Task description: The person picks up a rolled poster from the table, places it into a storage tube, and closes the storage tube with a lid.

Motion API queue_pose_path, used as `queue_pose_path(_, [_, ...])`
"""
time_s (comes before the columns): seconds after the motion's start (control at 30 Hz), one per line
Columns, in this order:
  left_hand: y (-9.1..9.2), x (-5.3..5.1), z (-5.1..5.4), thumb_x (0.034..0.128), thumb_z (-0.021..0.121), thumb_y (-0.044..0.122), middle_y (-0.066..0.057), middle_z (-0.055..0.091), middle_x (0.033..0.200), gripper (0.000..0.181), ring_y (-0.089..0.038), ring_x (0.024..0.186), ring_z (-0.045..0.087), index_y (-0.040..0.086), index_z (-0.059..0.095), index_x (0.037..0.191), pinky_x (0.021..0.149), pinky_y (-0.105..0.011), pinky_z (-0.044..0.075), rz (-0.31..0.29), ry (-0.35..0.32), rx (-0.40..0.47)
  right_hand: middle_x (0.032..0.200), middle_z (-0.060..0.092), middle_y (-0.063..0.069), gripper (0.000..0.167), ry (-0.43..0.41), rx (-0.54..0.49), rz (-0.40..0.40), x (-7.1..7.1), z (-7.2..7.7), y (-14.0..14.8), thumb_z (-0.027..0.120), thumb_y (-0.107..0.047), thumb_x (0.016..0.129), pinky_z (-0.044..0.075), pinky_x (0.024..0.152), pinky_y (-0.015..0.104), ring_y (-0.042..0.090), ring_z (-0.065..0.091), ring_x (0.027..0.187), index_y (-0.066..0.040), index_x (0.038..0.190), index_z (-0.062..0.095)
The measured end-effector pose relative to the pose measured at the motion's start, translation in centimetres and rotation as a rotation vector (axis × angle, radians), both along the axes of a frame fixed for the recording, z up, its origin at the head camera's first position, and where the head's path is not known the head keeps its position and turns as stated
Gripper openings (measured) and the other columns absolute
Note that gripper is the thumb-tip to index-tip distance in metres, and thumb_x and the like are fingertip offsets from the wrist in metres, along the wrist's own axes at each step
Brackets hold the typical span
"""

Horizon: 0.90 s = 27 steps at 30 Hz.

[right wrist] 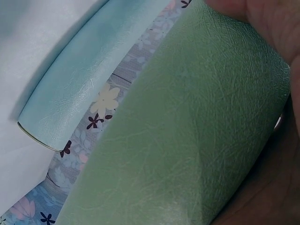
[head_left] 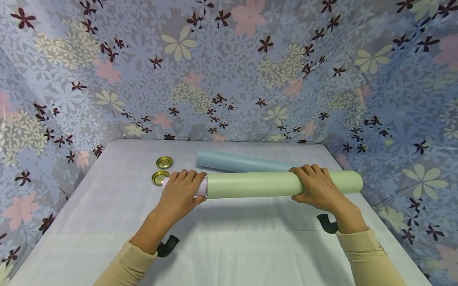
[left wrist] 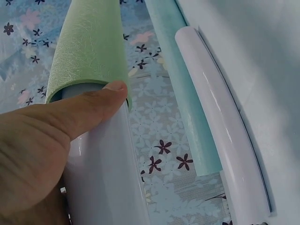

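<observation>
Both hands hold a light-green tube with a textured surface level above the table. My right hand grips it toward its right end, thumb below and fingers over the top. Out of the green tube's left end comes a smooth white inner tube. My left hand is wrapped round this white part, and in the left wrist view its thumb touches the green rim. Behind the held tube lies a light-blue tube. A second white tube lies alongside the blue one in the left wrist view.
Two round gold-coloured metal lids lie on the white-covered table, near my left hand. A flowered cloth hangs behind the table and at both sides. Black wrist mounts show under both wrists.
</observation>
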<state>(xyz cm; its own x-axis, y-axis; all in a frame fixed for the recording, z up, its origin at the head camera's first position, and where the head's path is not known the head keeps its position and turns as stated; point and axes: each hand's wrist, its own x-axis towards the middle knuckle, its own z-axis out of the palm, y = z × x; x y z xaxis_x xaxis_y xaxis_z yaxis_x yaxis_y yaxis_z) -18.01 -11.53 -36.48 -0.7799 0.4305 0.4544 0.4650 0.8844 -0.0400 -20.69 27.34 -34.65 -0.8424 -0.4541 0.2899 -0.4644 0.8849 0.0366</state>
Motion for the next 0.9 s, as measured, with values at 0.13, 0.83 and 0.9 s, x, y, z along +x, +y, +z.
queue_pose_path(0.13, [-0.1, 0.0, -0.1, 0.0691, 0.081, 0.044, -0.005, 0.063, 0.110, 0.069, -0.025, 0.102, 0.058, 0.012, 0.054, 0.124, 0.087, -0.042, 0.046, -0.004, 0.007, 0.004, 0.114, 0.059, 0.014, 0.074, 0.002, -0.006, 0.006, 0.1, 0.0, 0.0, 0.085, -0.035, 0.063, 0.038, 0.084, 0.055, 0.036, 0.050, 0.105, -0.013, 0.126, 0.053])
queue_pose_path(0.83, [-3.1, 0.8, 0.9, 0.0708, 0.077, 0.050, -0.008, 0.061, 0.113, 0.071, -0.029, 0.108, 0.055, 0.013, 0.054, 0.127, 0.093, -0.048, 0.042, 0.041, -0.069, 0.040, 0.115, 0.059, 0.015, 0.075, -0.015, 0.006, -0.024, 0.2, 0.1, 0.9, 0.085, -0.036, 0.062, 0.037, 0.085, 0.057, 0.038, 0.050, 0.108, -0.012, 0.126, 0.053])
queue_pose_path(0.9, [-3.5, 0.8, 1.0, 0.0707, 0.077, 0.050, -0.008, 0.061, 0.114, 0.071, -0.029, 0.110, 0.054, 0.013, 0.054, 0.127, 0.095, -0.048, 0.042, 0.048, -0.085, 0.051, 0.115, 0.059, 0.015, 0.076, -0.017, 0.006, -0.031, 0.2, 0.0, 0.9, 0.085, -0.036, 0.062, 0.037, 0.086, 0.057, 0.038, 0.050, 0.108, -0.012, 0.126, 0.053])
